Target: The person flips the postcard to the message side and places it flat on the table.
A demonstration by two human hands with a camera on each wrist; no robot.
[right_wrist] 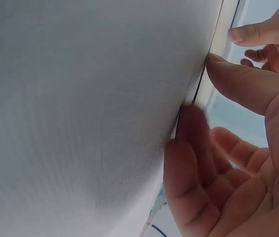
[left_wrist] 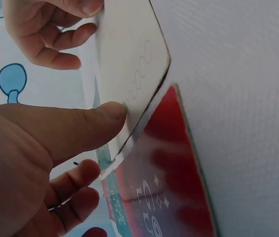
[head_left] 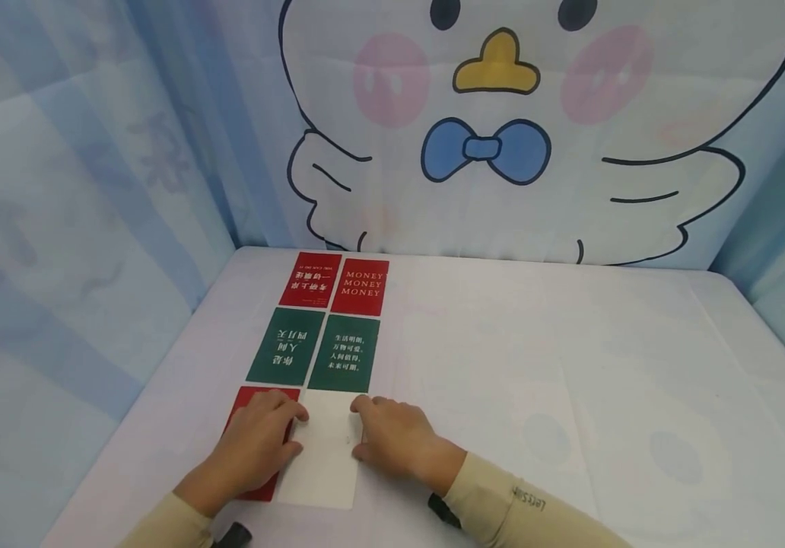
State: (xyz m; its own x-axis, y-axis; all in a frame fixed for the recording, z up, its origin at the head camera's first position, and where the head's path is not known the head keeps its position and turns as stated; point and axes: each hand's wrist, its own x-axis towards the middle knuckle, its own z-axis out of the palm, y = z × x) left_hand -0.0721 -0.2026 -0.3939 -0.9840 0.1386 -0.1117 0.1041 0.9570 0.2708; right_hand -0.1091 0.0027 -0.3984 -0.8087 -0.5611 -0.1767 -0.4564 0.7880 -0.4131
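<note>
A plain cream card [head_left: 324,464] lies flat in the right column of cards, at the near end. My left hand [head_left: 259,441] rests over a red card [left_wrist: 171,123] beside it, its thumb touching the cream card near the left edge. At the cream card's right edge is my right hand [head_left: 399,438], with thumb and fingertips against that edge. The left wrist view shows a row of faint printed circles on the cream card. Much of the red card is hidden under the left hand in the head view.
Beyond the hands lie two green cards, one [head_left: 285,346] left and one [head_left: 344,354] right. Farther back are a red card with white characters [head_left: 310,279] and a red "MONEY" card [head_left: 360,287]. A white cloth covers the table [head_left: 570,396]; a printed curtain [head_left: 488,213] hangs behind.
</note>
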